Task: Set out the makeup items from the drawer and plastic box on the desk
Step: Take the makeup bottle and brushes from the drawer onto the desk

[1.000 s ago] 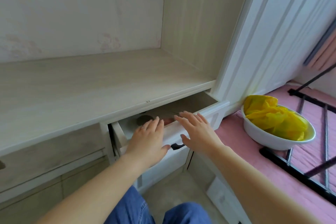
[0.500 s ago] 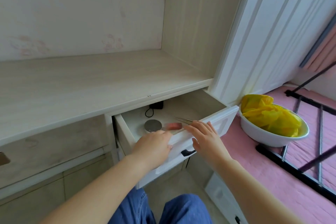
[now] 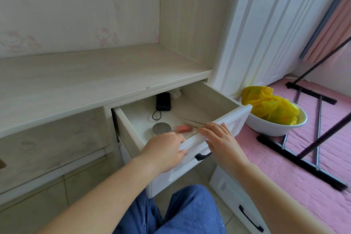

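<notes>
Our left hand (image 3: 167,148) grips the drawer (image 3: 201,145) front, fingers curled over its rim; our right hand (image 3: 218,137) rests flat. The pink item (image 3: 183,129) lies just beyond both fingertips, long axis crosswise.

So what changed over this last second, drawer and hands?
The drawer slid out from barely open to well open, exposing a round silver compact, a pink item and a black device. The left hand now curls over the front edge. The right hand stays flat on it. The desk is unchanged.

No readable text, labels, brands or numbers anywhere
</notes>
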### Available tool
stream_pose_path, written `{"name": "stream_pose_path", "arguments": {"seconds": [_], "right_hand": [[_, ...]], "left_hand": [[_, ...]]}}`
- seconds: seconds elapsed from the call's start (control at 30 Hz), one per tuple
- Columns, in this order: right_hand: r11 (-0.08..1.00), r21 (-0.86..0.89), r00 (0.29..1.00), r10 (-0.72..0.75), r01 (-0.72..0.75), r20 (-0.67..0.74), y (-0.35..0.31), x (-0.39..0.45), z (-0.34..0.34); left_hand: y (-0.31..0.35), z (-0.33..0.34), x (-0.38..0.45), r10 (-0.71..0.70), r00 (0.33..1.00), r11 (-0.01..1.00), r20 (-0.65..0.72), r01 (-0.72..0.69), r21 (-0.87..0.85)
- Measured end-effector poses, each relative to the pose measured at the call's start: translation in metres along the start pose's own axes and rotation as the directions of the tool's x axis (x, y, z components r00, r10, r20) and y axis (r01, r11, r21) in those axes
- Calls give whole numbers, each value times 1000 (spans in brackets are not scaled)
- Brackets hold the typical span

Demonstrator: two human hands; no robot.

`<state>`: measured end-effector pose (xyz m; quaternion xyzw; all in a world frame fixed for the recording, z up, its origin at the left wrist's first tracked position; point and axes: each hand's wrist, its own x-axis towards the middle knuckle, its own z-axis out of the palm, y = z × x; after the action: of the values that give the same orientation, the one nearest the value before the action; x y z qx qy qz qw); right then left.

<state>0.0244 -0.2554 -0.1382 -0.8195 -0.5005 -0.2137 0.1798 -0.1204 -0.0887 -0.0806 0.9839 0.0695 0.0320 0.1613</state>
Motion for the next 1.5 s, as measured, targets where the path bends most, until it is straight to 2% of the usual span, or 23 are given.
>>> {"name": "stream_pose_path", "arguments": {"seconds": [0.47, 0.57, 0.63, 0.7, 0.77, 0.83, 0.9, 1.0, 1.17, 1.33, 1.5], "right_hand": [[997, -71, 998, -6, 1, -63, -2, -32, -21], [997, -73, 1000, 13, -14, -9, -3, -35, -27], [999, -36, 997, 9, -7, 70, -2, -33, -36], [996, 61, 989, 52, -61, 138, -1, -24, -50], [981, 158, 986, 96, -117, 134, -1, -7, -61], [974, 171, 980, 120, -148, 161, -1, 20, -62], [978, 87, 924, 148, -190, 353, -2, 52, -56], [982, -94, 716, 184, -163, 673, 0, 95, -30], [976, -212, 470, 209, -46, 858, 6, 133, 15], [953, -290, 344, 244, 86, 907, 11, 139, 54], [947, -299, 321, 247, 122, 914, 13, 135, 76]], "left_hand": [[26, 7, -18, 85, 996, 992, 40, -88, 93], [26, 4, -17, 97, 991, 993, 92, -102, 53], [21, -5, -11, 77, 987, 995, 144, -68, -69], [9, -16, 1, 33, 987, 985, 157, -6, -172], [-7, -24, 18, -1, 990, 991, 140, 20, -132], [-23, -26, 36, -33, 989, 998, 148, 39, -41], [-35, -20, 52, -63, 977, 997, 203, 53, 57], [-49, -2, 75, -124, 946, 984, 301, 77, 163], [-62, 24, 110, -163, 893, 970, 420, 67, 235], [-67, 46, 125, -128, 871, 973, 474, 17, 232], [-66, 54, 127, -122, 885, 969, 449, 8, 248]]}}
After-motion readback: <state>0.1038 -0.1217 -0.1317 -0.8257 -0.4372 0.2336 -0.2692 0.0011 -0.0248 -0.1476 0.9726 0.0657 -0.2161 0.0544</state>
